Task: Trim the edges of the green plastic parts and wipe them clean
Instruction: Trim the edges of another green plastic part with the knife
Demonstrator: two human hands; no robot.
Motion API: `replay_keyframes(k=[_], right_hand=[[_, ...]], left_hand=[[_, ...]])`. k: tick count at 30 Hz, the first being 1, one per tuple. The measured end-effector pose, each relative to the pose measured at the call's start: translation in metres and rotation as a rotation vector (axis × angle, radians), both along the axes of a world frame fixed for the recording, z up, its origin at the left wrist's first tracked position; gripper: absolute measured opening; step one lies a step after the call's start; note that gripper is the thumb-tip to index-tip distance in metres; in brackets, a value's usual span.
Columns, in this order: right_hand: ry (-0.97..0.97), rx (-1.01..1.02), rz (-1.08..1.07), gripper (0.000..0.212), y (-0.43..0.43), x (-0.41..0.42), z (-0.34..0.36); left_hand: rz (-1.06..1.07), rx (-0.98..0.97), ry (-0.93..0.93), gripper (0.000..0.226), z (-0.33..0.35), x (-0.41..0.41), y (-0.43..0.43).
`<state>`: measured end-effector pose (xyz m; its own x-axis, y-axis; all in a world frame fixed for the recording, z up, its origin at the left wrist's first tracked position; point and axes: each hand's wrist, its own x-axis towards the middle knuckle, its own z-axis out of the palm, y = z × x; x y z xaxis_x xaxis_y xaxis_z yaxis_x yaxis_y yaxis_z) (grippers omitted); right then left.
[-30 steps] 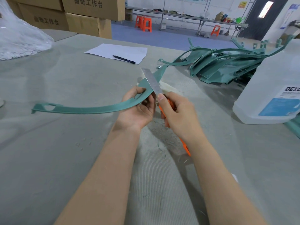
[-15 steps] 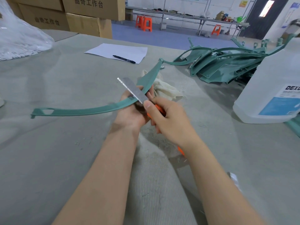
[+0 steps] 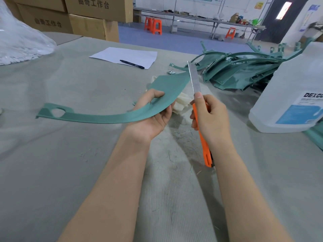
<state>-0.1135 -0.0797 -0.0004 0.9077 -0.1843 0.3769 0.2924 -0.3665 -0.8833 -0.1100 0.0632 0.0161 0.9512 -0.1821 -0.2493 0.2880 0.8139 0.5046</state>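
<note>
One long, bent green part (image 3: pixel 108 117) was up in the air over the gray table (image 3: pixel 52 172). I watched the left hand (image 3: pixel 153 112) hold it near its wide end, thumb on top and fingers curled under. The thin end, with a hole in it, reached far out to the left.

The right hand (image 3: pixel 209 119) was wrapped tight round the orange handle of a knife (image 3: pixel 203 144), with one fingertip at the bottom of the blade (image 3: pixel 194 79). The blade pointed up and away, just beside the wide end of the part. I could not tell if they touched.

Some white cloth (image 3: pixel 181 103) lay on the table behind the hands. Farther back on the right sat a pile of more green parts (image 3: pixel 244 72), and near it a big clear jug (image 3: pixel 293 95) with a blue label. Past the hands lay a sheet of paper (image 3: pixel 125 55) with a black pen (image 3: pixel 132 64) on it. Brown boxes (image 3: pixel 94 27) and a clear bag (image 3: pixel 21 42) were far off to the left.
</note>
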Motion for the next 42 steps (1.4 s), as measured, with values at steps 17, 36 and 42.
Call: replay_keyframes(k=[17,36,42], right_hand=[[0.133,-0.048,0.354,0.032,0.012,-0.011,0.001],[0.166,0.472,0.040,0.017,-0.007,-0.007,0.017],[0.182,0.480,0.048,0.023,-0.006,-0.009,0.018]], left_hand=[[0.156,-0.013,0.034,0.016,-0.005,0.006,0.000],[0.172,0.647,-0.184,0.004,-0.002,0.001,-0.015],[0.143,0.587,-0.198,0.009,-0.003,-0.001,-0.014]])
